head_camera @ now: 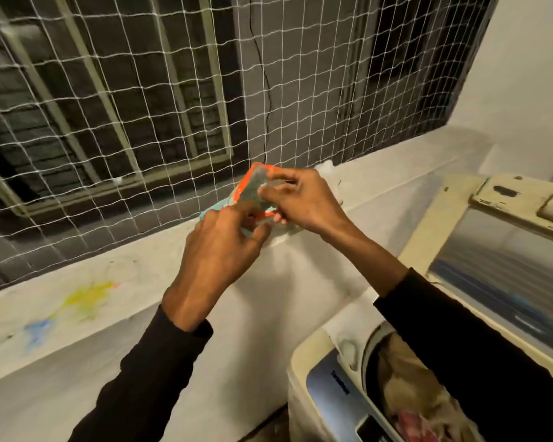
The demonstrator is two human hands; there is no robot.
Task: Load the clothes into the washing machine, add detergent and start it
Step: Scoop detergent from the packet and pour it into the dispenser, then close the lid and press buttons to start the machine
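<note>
An orange, teal and silver detergent packet (255,189) stands on the white ledge (109,282) by the netted window. My left hand (219,250) pinches its lower edge from below. My right hand (296,202) grips its upper right side with the fingertips. Both sleeves are black. At the lower right is the top-loading washing machine (320,371) with its lid (498,269) raised. Beige and pink clothes (409,387) lie inside its drum, partly hidden by my right arm.
A white net (141,122) covers the window above the ledge. Yellow and blue paint stains (77,301) mark the ledge at the left. A white wall rises at the right behind the machine's lid. The machine's control panel (336,390) faces me.
</note>
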